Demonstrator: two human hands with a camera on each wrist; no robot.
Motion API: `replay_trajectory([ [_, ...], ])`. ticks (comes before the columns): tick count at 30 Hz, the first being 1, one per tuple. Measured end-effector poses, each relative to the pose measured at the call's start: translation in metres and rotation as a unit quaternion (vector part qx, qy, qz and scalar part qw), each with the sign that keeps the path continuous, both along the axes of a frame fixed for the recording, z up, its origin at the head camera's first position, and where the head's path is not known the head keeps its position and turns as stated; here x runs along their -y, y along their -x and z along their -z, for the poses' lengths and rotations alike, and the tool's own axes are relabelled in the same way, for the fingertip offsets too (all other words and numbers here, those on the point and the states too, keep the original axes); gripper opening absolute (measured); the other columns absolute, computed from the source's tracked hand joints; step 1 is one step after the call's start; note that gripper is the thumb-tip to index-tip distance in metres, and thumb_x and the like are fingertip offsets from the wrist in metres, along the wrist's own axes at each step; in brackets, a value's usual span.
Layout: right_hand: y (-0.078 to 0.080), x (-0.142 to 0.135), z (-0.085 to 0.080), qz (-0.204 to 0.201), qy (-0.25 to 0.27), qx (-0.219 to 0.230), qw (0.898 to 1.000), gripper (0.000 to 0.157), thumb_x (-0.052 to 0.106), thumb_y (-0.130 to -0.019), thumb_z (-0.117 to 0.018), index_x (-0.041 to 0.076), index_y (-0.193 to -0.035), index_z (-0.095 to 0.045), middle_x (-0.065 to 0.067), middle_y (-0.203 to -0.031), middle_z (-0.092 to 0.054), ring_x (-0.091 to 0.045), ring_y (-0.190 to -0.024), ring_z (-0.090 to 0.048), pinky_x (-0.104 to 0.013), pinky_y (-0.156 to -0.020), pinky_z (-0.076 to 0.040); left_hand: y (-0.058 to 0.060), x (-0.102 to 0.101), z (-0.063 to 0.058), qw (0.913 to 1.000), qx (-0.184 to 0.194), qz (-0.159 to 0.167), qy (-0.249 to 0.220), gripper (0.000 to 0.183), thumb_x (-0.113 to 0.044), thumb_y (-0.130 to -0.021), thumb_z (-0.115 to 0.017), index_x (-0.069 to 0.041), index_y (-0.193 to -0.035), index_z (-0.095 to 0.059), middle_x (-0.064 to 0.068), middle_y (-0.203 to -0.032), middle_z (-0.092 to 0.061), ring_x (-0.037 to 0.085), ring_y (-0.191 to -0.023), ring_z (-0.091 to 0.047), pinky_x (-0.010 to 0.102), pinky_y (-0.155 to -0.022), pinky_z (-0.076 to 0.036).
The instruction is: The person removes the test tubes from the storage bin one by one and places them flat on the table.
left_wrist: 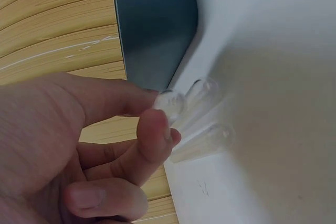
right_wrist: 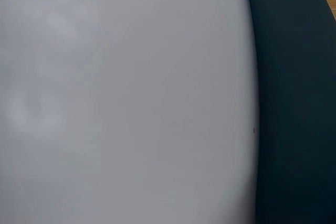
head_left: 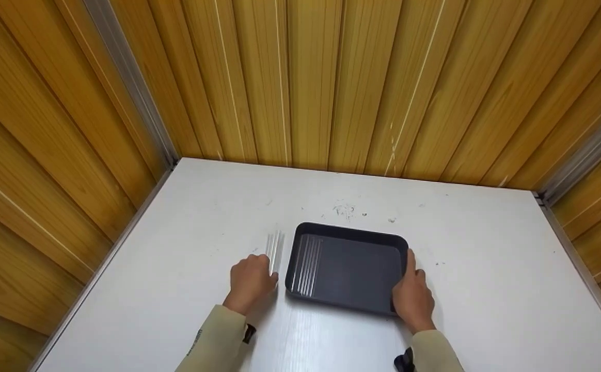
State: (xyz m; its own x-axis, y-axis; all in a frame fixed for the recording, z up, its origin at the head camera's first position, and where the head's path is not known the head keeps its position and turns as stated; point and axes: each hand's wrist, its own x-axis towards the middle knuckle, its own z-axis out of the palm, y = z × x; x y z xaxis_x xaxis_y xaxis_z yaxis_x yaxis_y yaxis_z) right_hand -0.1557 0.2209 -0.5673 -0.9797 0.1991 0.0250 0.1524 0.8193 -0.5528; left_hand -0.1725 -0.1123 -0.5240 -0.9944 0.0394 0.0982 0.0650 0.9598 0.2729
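Note:
A dark grey rectangular tray (head_left: 360, 271) lies on the white table. Along its left side inside, several clear test tubes (head_left: 304, 266) lie side by side. Left of the tray, my left hand (head_left: 251, 281) pinches a clear test tube (left_wrist: 170, 102) between thumb and index finger, its rounded end toward the wrist camera. Two more tubes lie close by on the table, one tube (left_wrist: 203, 92) beside it and another tube (left_wrist: 210, 139) a little apart. My right hand (head_left: 415, 299) grips the tray's right wall, index finger along the rim; only the tray's outer side (right_wrist: 294, 103) shows in the right wrist view.
Wood-patterned panels (head_left: 311, 82) wall off the back and both sides of the table (head_left: 176, 268). Metal posts (head_left: 130, 72) stand at the back corners. Small dark marks (head_left: 344, 210) spot the tabletop behind the tray.

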Motion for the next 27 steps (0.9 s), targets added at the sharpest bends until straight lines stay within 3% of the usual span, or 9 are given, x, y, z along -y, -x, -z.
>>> replay_trajectory([
  [9,-0.0005,0.0000,0.0002,0.003,-0.003,0.005,1.000,0.066,0.004,-0.096,-0.036,0.011,-0.154,-0.007,-0.030,-0.112,-0.048,-0.023,-0.057,-0.048,-0.033,-0.048,-0.033,0.0035,0.0016,0.0009,0.9997,0.021,-0.007,-0.001,0.026,-0.027,-0.077,-0.078,-0.005,-0.071,-0.065,0.003,-0.058,-0.056,0.016,-0.051,-0.041,0.034,-0.046,-0.035],
  [27,-0.0004,-0.0003,0.0010,0.003,0.004,0.002,1.000,0.067,0.003,-0.094,-0.037,0.012,-0.154,-0.007,-0.030,-0.113,-0.047,-0.024,-0.058,-0.049,-0.034,-0.048,-0.033,0.0073,0.0028,0.0065,0.9998,0.016,-0.009,0.006,0.027,-0.029,-0.076,-0.080,-0.005,-0.072,-0.067,0.002,-0.057,-0.055,0.015,-0.050,-0.040,0.034,-0.045,-0.035],
])
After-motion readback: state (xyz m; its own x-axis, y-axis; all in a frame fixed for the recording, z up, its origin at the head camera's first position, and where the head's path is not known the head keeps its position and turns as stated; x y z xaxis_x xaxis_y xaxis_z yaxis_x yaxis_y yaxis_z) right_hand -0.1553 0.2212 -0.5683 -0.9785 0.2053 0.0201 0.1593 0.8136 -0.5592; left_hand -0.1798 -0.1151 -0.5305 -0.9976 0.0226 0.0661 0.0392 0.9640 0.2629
